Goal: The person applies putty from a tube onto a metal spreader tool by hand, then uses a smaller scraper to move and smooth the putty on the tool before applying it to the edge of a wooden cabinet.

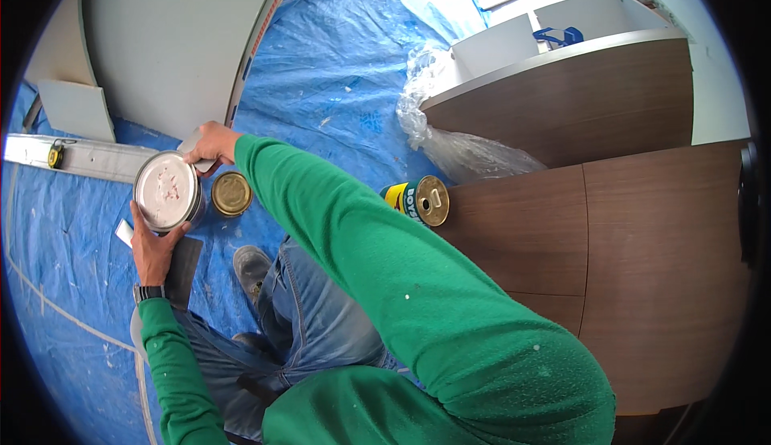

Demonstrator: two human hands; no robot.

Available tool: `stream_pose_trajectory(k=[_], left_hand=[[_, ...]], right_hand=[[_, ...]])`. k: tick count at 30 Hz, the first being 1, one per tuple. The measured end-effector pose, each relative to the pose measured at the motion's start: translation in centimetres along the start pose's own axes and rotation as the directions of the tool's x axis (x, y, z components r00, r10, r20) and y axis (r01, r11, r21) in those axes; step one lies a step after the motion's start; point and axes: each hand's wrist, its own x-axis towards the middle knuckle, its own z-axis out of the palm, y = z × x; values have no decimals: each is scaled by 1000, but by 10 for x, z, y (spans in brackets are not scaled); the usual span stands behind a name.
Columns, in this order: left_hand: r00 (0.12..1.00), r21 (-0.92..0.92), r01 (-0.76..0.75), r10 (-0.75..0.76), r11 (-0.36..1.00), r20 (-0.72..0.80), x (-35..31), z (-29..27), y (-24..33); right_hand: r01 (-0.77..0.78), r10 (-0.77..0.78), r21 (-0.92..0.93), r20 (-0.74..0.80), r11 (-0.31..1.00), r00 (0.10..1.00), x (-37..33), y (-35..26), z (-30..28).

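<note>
A round open can of pale pinkish paste [167,192] is at the left above the blue sheet. My left hand [152,251] grips its near side, thumb and fingers around the wall. In my closed right hand [215,144] is a thin grey scraper [206,165], at the can's far right rim; its handle is hidden. Beside the can lies a round gold-coloured lid [232,194]. Close to my left wrist shows a flat dark grey blade [185,271]; whether the left hand also holds it, I cannot tell.
A yellow and green tin [418,200] stands right of my right forearm, against brown wood-grain panels [518,224]. At the left, a long metal straightedge [104,160] carries a tape measure [56,155]. Crumpled clear plastic [474,152] lies by a brown-fronted unit [562,91]. A pale board [169,43] rises ahead.
</note>
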Motion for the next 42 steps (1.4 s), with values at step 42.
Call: stream_pose_trajectory(k=[42], left_hand=[[444,-727,627,-895,280,39,-109,-103,-294]], right_hand=[[335,-294,-836,220,435,930,-72,-109,72]])
